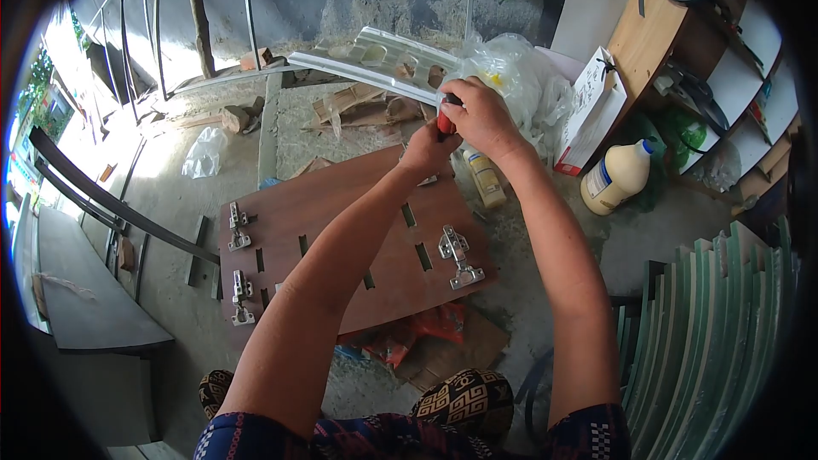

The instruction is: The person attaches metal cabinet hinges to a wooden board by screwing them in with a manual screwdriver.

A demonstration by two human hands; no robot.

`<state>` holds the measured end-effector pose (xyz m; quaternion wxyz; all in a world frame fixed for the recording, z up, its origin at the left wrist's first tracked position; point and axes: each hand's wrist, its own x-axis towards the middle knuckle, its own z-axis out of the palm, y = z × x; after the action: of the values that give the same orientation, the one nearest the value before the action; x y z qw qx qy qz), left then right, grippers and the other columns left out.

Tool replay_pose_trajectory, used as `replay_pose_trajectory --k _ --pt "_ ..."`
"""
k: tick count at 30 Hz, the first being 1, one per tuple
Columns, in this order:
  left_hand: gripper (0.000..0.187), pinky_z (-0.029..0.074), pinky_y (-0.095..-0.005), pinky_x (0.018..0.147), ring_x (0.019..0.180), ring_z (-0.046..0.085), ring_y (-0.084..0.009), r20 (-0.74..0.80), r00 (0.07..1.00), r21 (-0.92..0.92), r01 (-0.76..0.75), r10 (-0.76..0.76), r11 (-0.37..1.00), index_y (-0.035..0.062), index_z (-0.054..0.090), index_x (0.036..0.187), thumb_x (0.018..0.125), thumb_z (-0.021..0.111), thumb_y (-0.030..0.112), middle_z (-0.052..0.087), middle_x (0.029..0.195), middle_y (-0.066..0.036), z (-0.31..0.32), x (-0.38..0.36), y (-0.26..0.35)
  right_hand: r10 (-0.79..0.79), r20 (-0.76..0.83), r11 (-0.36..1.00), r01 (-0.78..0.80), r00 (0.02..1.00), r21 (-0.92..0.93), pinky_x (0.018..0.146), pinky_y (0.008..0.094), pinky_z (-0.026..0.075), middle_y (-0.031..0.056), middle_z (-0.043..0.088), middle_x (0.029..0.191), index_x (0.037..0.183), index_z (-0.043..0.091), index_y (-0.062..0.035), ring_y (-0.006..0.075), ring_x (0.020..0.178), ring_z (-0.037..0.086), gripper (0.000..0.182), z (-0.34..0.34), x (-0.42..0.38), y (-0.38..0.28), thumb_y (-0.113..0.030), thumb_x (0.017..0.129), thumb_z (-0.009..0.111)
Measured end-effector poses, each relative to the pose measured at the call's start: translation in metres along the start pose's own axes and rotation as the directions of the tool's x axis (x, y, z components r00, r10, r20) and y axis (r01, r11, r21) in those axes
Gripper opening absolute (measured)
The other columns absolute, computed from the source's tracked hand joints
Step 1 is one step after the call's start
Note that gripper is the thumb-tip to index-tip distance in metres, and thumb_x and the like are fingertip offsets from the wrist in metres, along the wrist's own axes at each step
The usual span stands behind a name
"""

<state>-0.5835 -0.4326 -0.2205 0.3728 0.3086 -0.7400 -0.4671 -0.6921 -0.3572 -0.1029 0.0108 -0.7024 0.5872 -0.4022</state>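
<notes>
Held out at arm's length, my left hand (424,151) is closed around a red-and-black handled tool (446,119), whose working end is hidden. My right hand (482,116) is closed at the upper, black part of the handle. A long pale channel-shaped strip (366,75) runs left from beside my fingers. Below my forearms lies a brown wooden panel (392,264) with dark slots. Metal cabinet hinges are fixed on it, including a right hinge (460,257), an upper left hinge (239,227) and a lower left hinge (242,298).
Clear plastic bags (520,77) lie beyond my right hand. A cream jug (617,177) and a yellowish bottle (486,179) stand to the right, near a wooden shelf unit (660,34). Green-edged boards (707,324) are stacked at lower right. Dark curved strips (119,198) reach in from the left.
</notes>
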Motion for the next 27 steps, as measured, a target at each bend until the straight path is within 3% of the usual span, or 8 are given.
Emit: replay_pose_trajectory --k 5,8,17,20,27 --pt "0.036 0.048 -0.0366 0.082 0.091 0.064 -0.0268 0.026 0.998 0.022 0.055 -0.056 0.998 0.0024 0.059 0.108 0.082 0.069 0.027 0.067 0.096 -0.015 -0.005 -0.002 0.012 0.032 0.033 0.999 -0.031 0.999 -0.033 0.076 0.0434 0.048 0.0157 0.062 0.093 0.087 0.06 -0.0005 0.0364 0.086 0.061 0.026 0.0 0.01 0.004 -0.023 0.079 0.069" --pt "0.034 0.045 -0.0307 0.085 0.095 0.057 -0.0121 0.081 0.989 0.05 0.124 -0.127 0.991 0.0003 0.056 0.116 0.086 0.065 0.016 0.065 0.103 -0.006 -0.01 -0.002 0.017 0.046 0.043 0.995 -0.042 0.998 -0.086 0.074 0.0438 0.048 0.015 0.062 0.09 0.082 0.057 -0.0011 0.0363 0.083 0.062 0.03 -0.002 0.013 -0.004 -0.027 0.077 0.071" --pt "0.032 0.045 -0.0307 0.086 0.097 0.057 -0.0118 0.089 0.991 0.03 0.094 -0.097 0.995 0.0014 0.057 0.115 0.087 0.064 0.016 0.065 0.105 -0.005 -0.014 -0.008 0.013 0.077 0.073 0.984 -0.064 0.994 -0.164 0.071 0.044 0.049 0.0134 0.062 0.086 0.082 0.056 -0.0029 0.0351 0.08 0.063 0.035 -0.001 0.014 -0.018 -0.032 0.073 0.073" --pt "0.037 0.047 -0.0365 0.083 0.093 0.064 -0.0256 0.023 0.998 0.002 0.052 -0.052 0.999 0.0026 0.06 0.109 0.084 0.068 0.028 0.067 0.099 -0.014 -0.013 -0.013 0.016 0.077 0.077 0.983 -0.063 0.994 -0.17 0.071 0.044 0.049 0.0131 0.062 0.084 0.081 0.056 -0.0035 0.0352 0.079 0.063 0.035 0.0 0.014 -0.018 -0.033 0.073 0.073" --pt "0.039 0.048 -0.039 0.083 0.094 0.064 -0.0317 0.007 0.998 0.057 0.068 -0.069 0.996 0.0039 0.06 0.109 0.082 0.068 0.032 0.067 0.098 -0.017 -0.008 -0.009 0.005 0.086 0.071 0.982 -0.073 0.994 -0.172 0.069 0.0446 0.049 0.0141 0.063 0.078 0.079 0.056 -0.004 0.0358 0.076 0.063 0.035 -0.003 0.011 -0.018 -0.033 0.072 0.074"
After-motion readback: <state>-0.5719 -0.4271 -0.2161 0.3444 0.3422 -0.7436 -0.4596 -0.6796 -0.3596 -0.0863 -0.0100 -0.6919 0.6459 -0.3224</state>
